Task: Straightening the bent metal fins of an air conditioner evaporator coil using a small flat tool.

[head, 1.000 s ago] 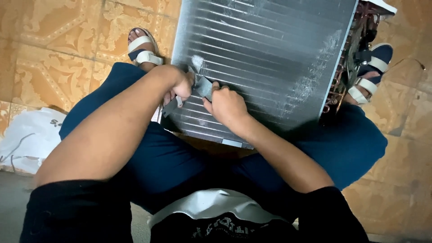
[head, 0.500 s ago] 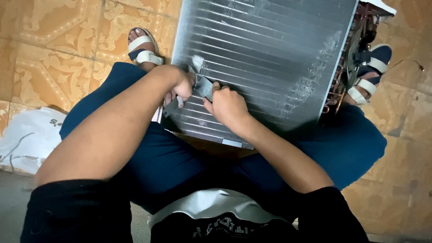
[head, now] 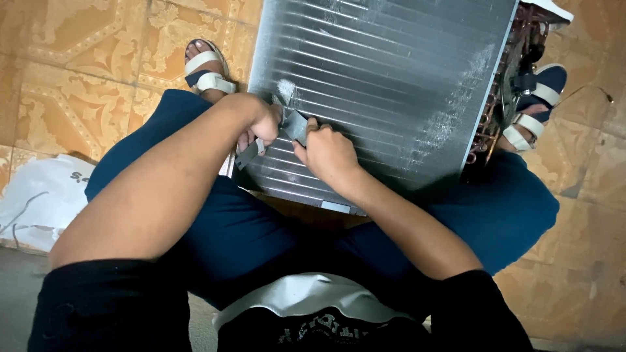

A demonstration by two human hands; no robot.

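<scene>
- Person is sitting on the tiled floor (head: 85,72) with a finned coil (head: 385,85) leaning between the knees, fins facing up at the camera.
- Left hand (head: 261,124) is curling tight around a small grey tool (head: 295,127), with the handle end poking out below the fist toward the coil's lower left edge.
- Right hand (head: 329,153) is pinching the other side of that same tool, fingers closed on it, knuckles resting on the fins.
- The tool is sitting flat against the coil face, near the left side, just under a whitish scuffed patch.
- Copper tubes (head: 502,98) are running down the coil's right end, right by one sandalled foot.
- Other sandal (head: 205,72) is peeking out past the coil's left edge.
- White bag (head: 39,202) is lying on the floor off to the left, well apart from the hands.
</scene>
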